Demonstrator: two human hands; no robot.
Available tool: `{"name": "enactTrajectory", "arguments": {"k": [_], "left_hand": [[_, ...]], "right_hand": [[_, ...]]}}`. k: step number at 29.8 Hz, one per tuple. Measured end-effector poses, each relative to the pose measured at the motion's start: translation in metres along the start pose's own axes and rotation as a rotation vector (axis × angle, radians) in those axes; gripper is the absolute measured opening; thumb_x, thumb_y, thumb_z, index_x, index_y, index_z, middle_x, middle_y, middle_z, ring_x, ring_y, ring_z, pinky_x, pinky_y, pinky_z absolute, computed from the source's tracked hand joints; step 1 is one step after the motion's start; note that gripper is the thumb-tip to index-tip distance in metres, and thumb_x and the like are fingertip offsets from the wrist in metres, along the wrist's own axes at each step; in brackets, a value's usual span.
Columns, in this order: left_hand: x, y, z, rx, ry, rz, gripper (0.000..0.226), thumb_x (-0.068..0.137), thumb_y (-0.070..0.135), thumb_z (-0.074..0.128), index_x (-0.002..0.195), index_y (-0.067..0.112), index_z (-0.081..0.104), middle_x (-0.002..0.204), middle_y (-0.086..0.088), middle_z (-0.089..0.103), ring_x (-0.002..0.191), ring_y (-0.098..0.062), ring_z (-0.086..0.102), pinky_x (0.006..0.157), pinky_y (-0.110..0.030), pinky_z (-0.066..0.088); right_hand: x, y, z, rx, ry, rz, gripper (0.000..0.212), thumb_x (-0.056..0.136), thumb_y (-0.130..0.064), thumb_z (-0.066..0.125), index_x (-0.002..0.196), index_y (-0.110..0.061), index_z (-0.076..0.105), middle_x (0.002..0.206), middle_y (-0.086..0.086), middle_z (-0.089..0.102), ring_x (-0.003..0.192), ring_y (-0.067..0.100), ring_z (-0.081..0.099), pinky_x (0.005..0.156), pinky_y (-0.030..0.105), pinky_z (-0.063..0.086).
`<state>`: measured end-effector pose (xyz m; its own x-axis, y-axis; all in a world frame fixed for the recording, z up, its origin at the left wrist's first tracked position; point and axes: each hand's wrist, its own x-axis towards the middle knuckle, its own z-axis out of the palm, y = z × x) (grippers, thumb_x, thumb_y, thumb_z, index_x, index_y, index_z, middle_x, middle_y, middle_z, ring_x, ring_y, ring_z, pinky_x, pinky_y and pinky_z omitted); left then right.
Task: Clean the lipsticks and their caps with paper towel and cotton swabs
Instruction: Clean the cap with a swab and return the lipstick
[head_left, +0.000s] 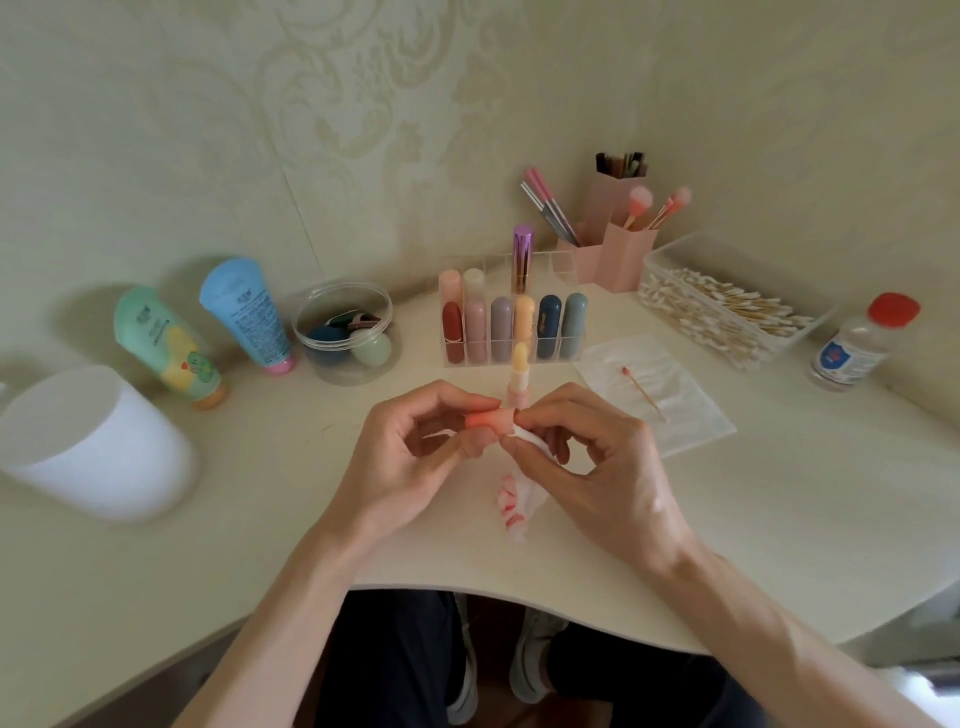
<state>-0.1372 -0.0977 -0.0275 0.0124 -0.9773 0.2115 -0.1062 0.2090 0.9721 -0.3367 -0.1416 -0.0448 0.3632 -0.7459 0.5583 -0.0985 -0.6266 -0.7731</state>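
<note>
My left hand (415, 447) pinches a peach lipstick cap (488, 419) lying sideways above the table. My right hand (587, 457) pinches a white paper towel (519, 499) stained red and holds it against the cap's open end. Just behind the hands an uncapped lipstick (519, 376) with a pale yellow stick stands upright on the table. A clear organizer (511, 325) behind it holds several capped lipsticks. A used cotton swab (643, 389) with a red tip lies on a flat paper towel sheet (670, 400) to the right.
A clear box of cotton swabs (727, 312) and a red-capped bottle (857, 345) stand at the right. Pink brush holders (613, 244) are at the back. Two tubes (208, 332), a sponge jar (343, 332) and a white cup (98, 441) sit on the left.
</note>
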Motion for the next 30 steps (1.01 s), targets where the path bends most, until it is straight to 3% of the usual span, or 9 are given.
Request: {"name": "enactTrajectory", "arguments": {"k": [2, 5, 9, 14, 18, 21, 23, 26, 30], "left_hand": [[0.0004, 0.0016, -0.0017, 0.008, 0.003, 0.011, 0.025, 0.086, 0.013, 0.076, 0.109, 0.004, 0.072, 0.096, -0.007, 0.078, 0.086, -0.022, 0.074, 0.074, -0.022, 0.056], [0.0011, 0.0033, -0.0005, -0.075, -0.050, -0.076, 0.032, 0.094, 0.025, 0.064, 0.120, 0.008, 0.070, 0.087, -0.006, 0.076, 0.068, -0.021, 0.064, 0.056, -0.022, 0.045], [0.0007, -0.0015, -0.0003, -0.008, -0.022, -0.086, 0.037, 0.105, 0.027, 0.051, 0.099, 0.000, 0.075, 0.067, -0.005, 0.061, 0.057, -0.014, 0.048, 0.056, -0.019, 0.037], [0.0010, 0.0010, -0.0020, -0.022, -0.028, -0.037, 0.022, 0.094, 0.022, 0.069, 0.111, 0.010, 0.075, 0.088, -0.008, 0.073, 0.066, -0.020, 0.058, 0.062, -0.025, 0.047], [-0.0005, 0.0009, 0.0003, -0.081, -0.021, -0.088, 0.034, 0.102, 0.033, 0.053, 0.116, 0.011, 0.075, 0.082, -0.012, 0.069, 0.060, -0.016, 0.053, 0.051, -0.023, 0.039], [-0.0003, -0.0002, 0.0005, -0.076, -0.008, -0.106, 0.030, 0.100, 0.030, 0.057, 0.101, 0.009, 0.079, 0.076, -0.009, 0.068, 0.062, -0.012, 0.055, 0.057, -0.019, 0.042], [-0.0002, -0.0001, -0.0001, -0.018, -0.005, -0.052, 0.019, 0.094, 0.022, 0.068, 0.103, 0.010, 0.078, 0.084, -0.006, 0.075, 0.072, -0.014, 0.065, 0.063, -0.021, 0.049], [0.0003, -0.0006, -0.0021, 0.012, -0.006, -0.010, 0.023, 0.086, 0.018, 0.076, 0.107, 0.009, 0.072, 0.097, -0.003, 0.077, 0.088, -0.017, 0.073, 0.073, -0.025, 0.057], [0.0008, 0.0019, -0.0013, -0.081, -0.066, -0.112, 0.043, 0.096, 0.048, 0.062, 0.115, 0.011, 0.072, 0.086, -0.007, 0.072, 0.059, -0.021, 0.058, 0.051, -0.021, 0.041]], "right_hand": [[-0.0003, 0.0001, 0.0001, 0.025, -0.003, 0.020, 0.014, 0.088, -0.003, 0.082, 0.102, -0.005, 0.079, 0.087, 0.000, 0.066, 0.071, 0.018, 0.057, 0.070, 0.026, 0.048], [-0.0002, -0.0021, 0.0000, 0.002, 0.000, 0.004, 0.015, 0.088, -0.003, 0.082, 0.103, -0.006, 0.079, 0.087, 0.000, 0.066, 0.072, 0.017, 0.058, 0.070, 0.024, 0.047], [-0.0001, -0.0020, 0.0020, -0.026, -0.011, -0.018, 0.016, 0.088, -0.002, 0.082, 0.104, -0.005, 0.079, 0.089, 0.001, 0.066, 0.072, 0.018, 0.058, 0.069, 0.026, 0.048], [0.0007, -0.0020, 0.0008, -0.036, 0.013, -0.016, 0.013, 0.090, -0.011, 0.081, 0.103, -0.008, 0.079, 0.089, -0.002, 0.066, 0.072, 0.017, 0.058, 0.069, 0.025, 0.049], [0.0004, -0.0047, 0.0010, -0.076, 0.019, -0.053, 0.016, 0.087, -0.002, 0.083, 0.102, -0.006, 0.079, 0.090, -0.001, 0.065, 0.072, 0.015, 0.058, 0.069, 0.024, 0.049], [0.0003, -0.0040, 0.0011, -0.082, 0.000, -0.072, 0.019, 0.087, 0.002, 0.082, 0.103, -0.006, 0.078, 0.090, 0.000, 0.065, 0.072, 0.016, 0.058, 0.067, 0.027, 0.050], [0.0007, -0.0021, 0.0015, -0.067, 0.005, -0.051, 0.017, 0.087, 0.000, 0.082, 0.102, -0.006, 0.078, 0.089, -0.001, 0.065, 0.072, 0.016, 0.058, 0.068, 0.026, 0.050], [0.0009, -0.0021, 0.0011, -0.051, 0.023, -0.032, 0.012, 0.089, -0.005, 0.081, 0.101, -0.005, 0.078, 0.088, 0.000, 0.065, 0.071, 0.016, 0.058, 0.070, 0.024, 0.048], [0.0001, -0.0050, 0.0011, -0.075, 0.021, -0.066, 0.014, 0.088, -0.001, 0.082, 0.101, -0.005, 0.079, 0.088, 0.001, 0.065, 0.072, 0.015, 0.058, 0.069, 0.024, 0.049]]}}
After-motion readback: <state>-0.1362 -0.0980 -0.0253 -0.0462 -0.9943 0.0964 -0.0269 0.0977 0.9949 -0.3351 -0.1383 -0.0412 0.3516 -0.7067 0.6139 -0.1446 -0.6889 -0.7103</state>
